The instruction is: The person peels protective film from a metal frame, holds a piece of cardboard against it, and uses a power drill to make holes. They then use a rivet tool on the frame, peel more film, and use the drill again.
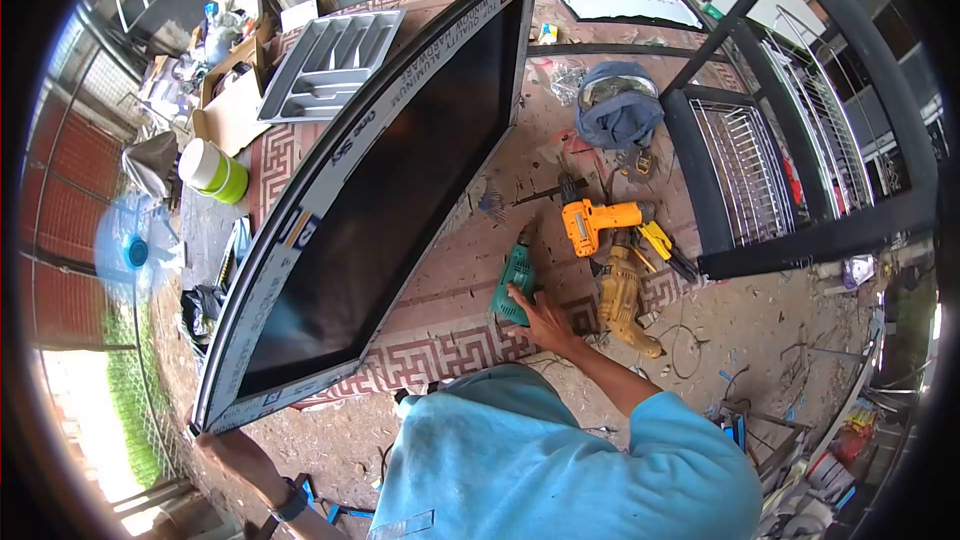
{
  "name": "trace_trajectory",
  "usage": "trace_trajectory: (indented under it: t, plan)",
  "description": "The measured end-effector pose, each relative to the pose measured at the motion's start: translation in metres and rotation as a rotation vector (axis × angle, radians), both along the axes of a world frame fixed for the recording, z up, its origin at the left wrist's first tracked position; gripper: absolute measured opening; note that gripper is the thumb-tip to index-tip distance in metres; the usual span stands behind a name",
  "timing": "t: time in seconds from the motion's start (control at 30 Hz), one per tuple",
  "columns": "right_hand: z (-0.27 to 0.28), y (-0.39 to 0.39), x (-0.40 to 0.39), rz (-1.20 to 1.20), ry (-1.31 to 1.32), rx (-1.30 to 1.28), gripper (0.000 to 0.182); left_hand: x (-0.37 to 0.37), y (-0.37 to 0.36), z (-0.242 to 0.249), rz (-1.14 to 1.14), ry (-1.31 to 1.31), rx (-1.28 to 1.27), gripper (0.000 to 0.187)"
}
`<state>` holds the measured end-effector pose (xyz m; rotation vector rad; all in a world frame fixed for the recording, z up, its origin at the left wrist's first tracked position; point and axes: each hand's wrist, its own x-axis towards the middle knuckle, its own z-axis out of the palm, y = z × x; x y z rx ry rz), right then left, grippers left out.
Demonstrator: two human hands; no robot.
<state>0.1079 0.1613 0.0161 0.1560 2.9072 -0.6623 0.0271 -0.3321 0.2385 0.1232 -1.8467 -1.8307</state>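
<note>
My left hand (pixel 240 462) grips the lower corner of a framed aluminum window panel (pixel 322 162), which stands tilted on edge. Its dark glass (pixel 400 205) is surrounded by a frame wrapped in printed grey protective film. My right hand (pixel 548 322) is closed around the body of a green power drill (pixel 515 278) lying on the patterned table cover. Beside that drill lie an orange drill (pixel 600 222), a larger yellow-brown power tool (pixel 622 300) and a yellow-handled tool (pixel 667 248). Part of my left hand's fingers is hidden behind the frame corner.
A grey cutlery tray (pixel 335 65) and a green-and-white jug (pixel 213 172) sit at left, near a blue fan (pixel 135 250). A blue cap (pixel 618 105) and tape measure (pixel 638 165) lie beyond the drills. At right stands a black frame (pixel 705 175) with wire racks (pixel 742 170).
</note>
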Motion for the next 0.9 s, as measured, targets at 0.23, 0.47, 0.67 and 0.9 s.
trace_trajectory:
  t: [0.23,0.47,0.67,0.9]
  plan:
    - [0.080,0.102,-0.120,-0.334,0.198,-0.378,0.026,-0.013,0.055,0.032,0.419,-0.035,0.124,0.042]
    - [0.027,0.296,-0.388,-0.301,0.467,0.216,0.016,-0.024,0.071,0.040,0.663,-0.061,-0.787,0.027]
    - [-0.046,0.387,-0.426,-0.530,0.164,0.448,0.017,-0.009,0.065,0.049,0.633,-0.081,-0.784,0.029]
    - [-0.059,0.393,-0.405,-0.529,0.286,0.478,0.015,-0.008,0.067,0.060,0.449,-0.088,-0.184,0.026]
